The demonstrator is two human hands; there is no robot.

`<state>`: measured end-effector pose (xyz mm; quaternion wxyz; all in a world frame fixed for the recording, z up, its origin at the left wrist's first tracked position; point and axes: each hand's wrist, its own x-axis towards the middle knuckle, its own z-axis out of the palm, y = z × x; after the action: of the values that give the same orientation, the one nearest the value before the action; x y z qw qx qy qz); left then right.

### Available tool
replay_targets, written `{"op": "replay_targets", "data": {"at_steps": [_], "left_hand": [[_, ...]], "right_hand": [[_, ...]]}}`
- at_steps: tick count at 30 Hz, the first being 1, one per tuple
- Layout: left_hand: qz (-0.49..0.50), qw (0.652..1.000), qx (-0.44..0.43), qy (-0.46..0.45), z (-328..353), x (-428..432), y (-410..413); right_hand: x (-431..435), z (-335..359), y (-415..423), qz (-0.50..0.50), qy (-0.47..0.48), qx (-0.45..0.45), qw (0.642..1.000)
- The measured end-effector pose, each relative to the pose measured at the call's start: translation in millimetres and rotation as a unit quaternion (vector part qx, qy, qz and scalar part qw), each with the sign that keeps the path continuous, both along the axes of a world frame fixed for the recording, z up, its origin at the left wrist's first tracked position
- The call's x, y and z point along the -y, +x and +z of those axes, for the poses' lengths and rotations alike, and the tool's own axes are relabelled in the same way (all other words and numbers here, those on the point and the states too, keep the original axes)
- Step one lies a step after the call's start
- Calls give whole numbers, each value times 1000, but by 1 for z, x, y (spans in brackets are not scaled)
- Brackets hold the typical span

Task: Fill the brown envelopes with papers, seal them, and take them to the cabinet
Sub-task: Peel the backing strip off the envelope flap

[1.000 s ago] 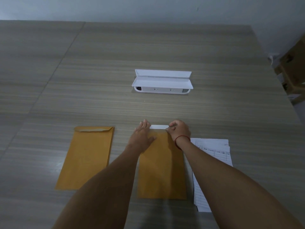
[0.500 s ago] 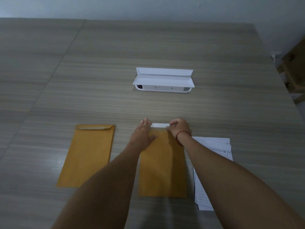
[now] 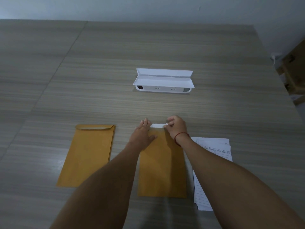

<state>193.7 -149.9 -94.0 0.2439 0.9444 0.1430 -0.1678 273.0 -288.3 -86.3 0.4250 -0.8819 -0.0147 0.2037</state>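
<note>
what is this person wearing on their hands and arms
Nothing on the left hand or its forearm: no sleeve, glove or watch in view. The right hand is also ungloved, but a thin red string bracelet circles its wrist.

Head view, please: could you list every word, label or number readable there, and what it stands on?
"Standard Lead Time": table header on the stack of white printed paper sheets.
The rest of that print: too blurred to read.
Nothing legible elsewhere.
</note>
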Motion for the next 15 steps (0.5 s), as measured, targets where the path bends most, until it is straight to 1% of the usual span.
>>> {"op": "replay_targets", "data": {"at_steps": [1, 5, 7, 8, 9, 10, 12, 13, 14, 15], "left_hand": [[2, 1000, 0, -5, 0, 0, 0], [9, 1000, -11, -11, 1, 0, 0], [13, 1000, -15, -8, 2, 2, 0], [12, 1000, -17, -6, 3, 2, 0], [12, 1000, -19, -4, 4, 3, 1], [12, 1000, -19, -4, 5, 4, 1], [18, 1000, -15, -4, 6, 4, 3], [20, 1000, -13, -3, 7, 4, 3], [22, 1000, -12, -2, 7, 4, 4], [26, 1000, -9, -2, 8, 5, 4]], "right_hand": [[3, 1, 0, 14, -2, 9, 1000], [18, 6, -4, 128, -26, 28, 991], [29, 6, -6, 142, -27, 21, 989], [34, 8, -5, 115, -19, 19, 993], [37, 10, -3, 62, -4, 18, 998], [41, 11, 2, -12, 14, 19, 1000], [46, 13, 14, -160, 34, 13, 986], [47, 12, 20, -206, 34, 7, 978], [48, 9, 26, -222, 26, 1, 975], [49, 6, 29, -216, 17, -5, 976]]}}
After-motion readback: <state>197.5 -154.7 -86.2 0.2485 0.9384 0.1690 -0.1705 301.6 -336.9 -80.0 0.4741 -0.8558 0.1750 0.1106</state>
